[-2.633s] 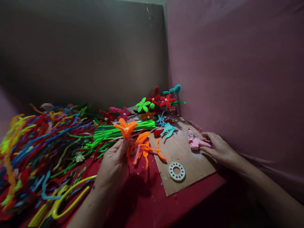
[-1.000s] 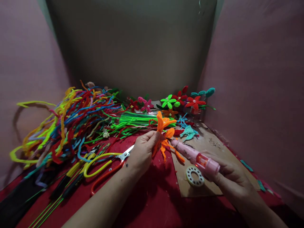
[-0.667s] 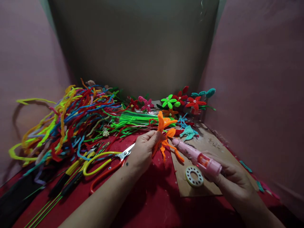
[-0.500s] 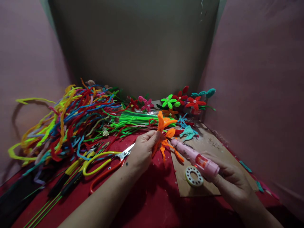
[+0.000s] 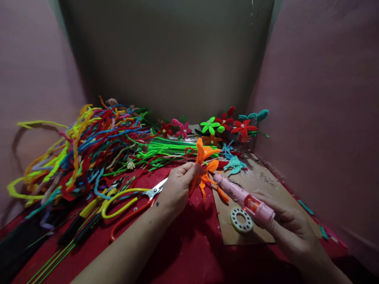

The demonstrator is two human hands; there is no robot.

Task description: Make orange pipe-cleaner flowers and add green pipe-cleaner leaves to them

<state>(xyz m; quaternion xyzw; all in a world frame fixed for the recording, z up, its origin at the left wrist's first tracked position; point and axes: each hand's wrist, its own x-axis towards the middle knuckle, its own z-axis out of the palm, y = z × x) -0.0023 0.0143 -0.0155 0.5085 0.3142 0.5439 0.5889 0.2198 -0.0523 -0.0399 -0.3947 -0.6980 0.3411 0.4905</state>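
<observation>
My left hand (image 5: 180,181) pinches an orange pipe-cleaner flower (image 5: 212,165) between thumb and fingers, its fuzzy petals fanning out to the right. In my right hand (image 5: 291,225) is a pink glue gun (image 5: 244,197), gripped by its rear part. Its nozzle points left at the lower petals, very close to them; whether it touches cannot be made out. Part of the handle is hidden by my hand. Scissors (image 5: 130,205) with yellow and red handles lie beside my left wrist, blades partly behind it.
A heap of colourful pipe cleaners (image 5: 79,154) fills the left. Black-and-yellow pliers (image 5: 89,213) lie before it. Behind my hands are green stems (image 5: 174,148) and finished flowers (image 5: 210,126). A tape roll (image 5: 242,220) rests on cardboard (image 5: 266,189) at right, with a teal fuzzy piece (image 5: 235,165) near its far edge.
The glue gun's tip has drawn back very slightly to the right from the orange flower. My left hand and the flower hold nearly still.
</observation>
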